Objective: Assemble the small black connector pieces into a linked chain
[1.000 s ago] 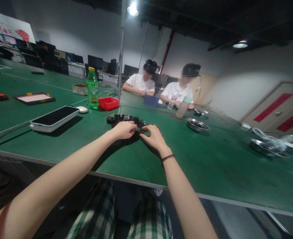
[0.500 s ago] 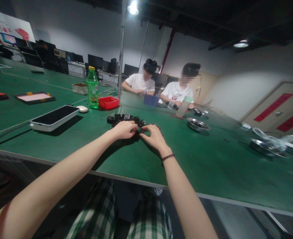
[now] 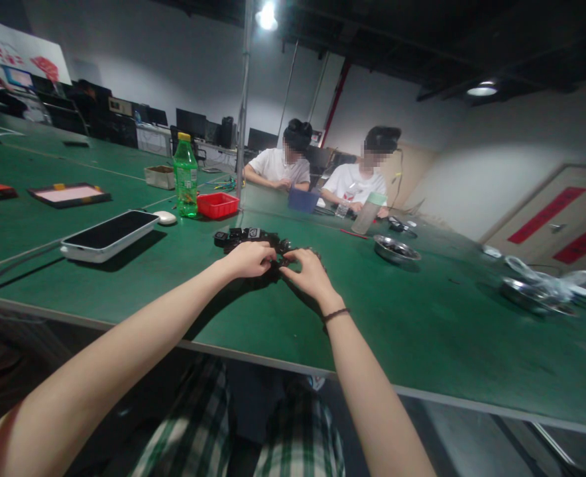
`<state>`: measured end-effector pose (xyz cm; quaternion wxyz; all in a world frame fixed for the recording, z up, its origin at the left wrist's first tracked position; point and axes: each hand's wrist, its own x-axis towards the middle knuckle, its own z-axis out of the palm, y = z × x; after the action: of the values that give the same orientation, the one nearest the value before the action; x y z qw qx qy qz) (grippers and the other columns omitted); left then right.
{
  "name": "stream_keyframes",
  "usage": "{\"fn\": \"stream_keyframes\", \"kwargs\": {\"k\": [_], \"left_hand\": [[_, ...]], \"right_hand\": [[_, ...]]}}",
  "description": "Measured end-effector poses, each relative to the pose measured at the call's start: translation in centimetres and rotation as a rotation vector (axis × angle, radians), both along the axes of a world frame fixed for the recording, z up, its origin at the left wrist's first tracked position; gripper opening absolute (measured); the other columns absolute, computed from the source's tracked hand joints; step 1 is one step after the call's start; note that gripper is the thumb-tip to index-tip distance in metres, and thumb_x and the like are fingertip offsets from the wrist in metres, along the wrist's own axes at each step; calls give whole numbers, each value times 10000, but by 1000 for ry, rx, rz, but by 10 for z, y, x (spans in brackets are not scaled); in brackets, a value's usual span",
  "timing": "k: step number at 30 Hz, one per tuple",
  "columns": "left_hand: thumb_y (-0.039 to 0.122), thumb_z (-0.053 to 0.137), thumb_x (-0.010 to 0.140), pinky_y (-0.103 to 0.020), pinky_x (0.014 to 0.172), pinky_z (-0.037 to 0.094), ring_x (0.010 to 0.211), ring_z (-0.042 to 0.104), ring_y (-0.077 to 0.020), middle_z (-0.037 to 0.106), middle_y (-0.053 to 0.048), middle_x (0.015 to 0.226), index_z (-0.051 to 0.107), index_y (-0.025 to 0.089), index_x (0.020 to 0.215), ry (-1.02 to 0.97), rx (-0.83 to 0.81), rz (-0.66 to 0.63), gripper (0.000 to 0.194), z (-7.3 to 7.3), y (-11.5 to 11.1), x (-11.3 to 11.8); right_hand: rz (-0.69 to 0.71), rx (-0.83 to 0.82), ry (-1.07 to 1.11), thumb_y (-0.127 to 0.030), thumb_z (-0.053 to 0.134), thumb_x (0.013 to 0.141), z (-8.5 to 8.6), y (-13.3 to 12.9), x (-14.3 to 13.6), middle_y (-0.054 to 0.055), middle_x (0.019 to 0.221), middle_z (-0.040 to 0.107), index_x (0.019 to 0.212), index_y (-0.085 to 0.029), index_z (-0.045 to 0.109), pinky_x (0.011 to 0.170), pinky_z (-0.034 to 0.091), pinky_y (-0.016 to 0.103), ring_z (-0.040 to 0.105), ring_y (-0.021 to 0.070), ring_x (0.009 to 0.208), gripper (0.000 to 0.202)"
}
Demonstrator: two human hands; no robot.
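Note:
A cluster of small black parts (image 3: 243, 234) lies on the green table (image 3: 402, 331), just ahead of my hands. My left hand (image 3: 254, 258) is at its near side, fingers curled together on a dark piece too small to make out. Close on the right, my right hand (image 3: 310, 273) has thumb and fingers bent round the same dark spot, and its fingertips almost meet those of my left hand. More dark bits show behind the right fingers. What exactly sits between the fingertips is hidden.
Behind the parts stand a red tray (image 3: 218, 206) and a green bottle (image 3: 185, 175). A white device (image 3: 109, 236) lies left. Metal bowls (image 3: 396, 250) and a frosted cup (image 3: 368, 213) are right. Two people in white shirts sit across the table, by a blue box (image 3: 303, 199).
My hands have hardly moved. Across the table, the head of the person on the left has shifted slightly to the left.

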<state>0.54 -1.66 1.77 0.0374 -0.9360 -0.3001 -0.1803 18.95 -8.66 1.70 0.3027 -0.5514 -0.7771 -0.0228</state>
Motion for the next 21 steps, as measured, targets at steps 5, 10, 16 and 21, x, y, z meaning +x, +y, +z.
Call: {"fn": "stream_keyframes", "kwargs": {"k": [5,10,16,21], "left_hand": [[207,471,772,-267,735,497,851,650,-193,660,-48,989,671,215,981,-7,1,-2,289,0,0,0],[214,474,770,-272,740,496,860,652,-200,661,-47,992,669,218,979,-6,5,-4,287,0,0,-1],[214,476,767,-268,729,492,861,651,-199,660,-43,982,668,221,972,-4,8,1,281,0,-1,-1],[221,476,766,-270,726,489,851,650,-198,660,-43,973,670,219,969,3,11,3,280,0,-1,-1]], "right_hand": [[-8,2,-1,-253,679,778,0,0,0,82,965,677,930,-171,640,911,444,406,591,235,946,177],[6,10,6,-244,671,782,0,0,0,74,963,679,929,-180,639,914,439,409,597,231,940,163],[4,32,10,-241,669,784,-1,2,1,73,967,680,937,-177,639,907,432,397,594,227,938,169],[3,46,2,-242,675,785,-2,2,2,78,976,679,954,-166,638,888,435,390,584,233,937,189]]}}
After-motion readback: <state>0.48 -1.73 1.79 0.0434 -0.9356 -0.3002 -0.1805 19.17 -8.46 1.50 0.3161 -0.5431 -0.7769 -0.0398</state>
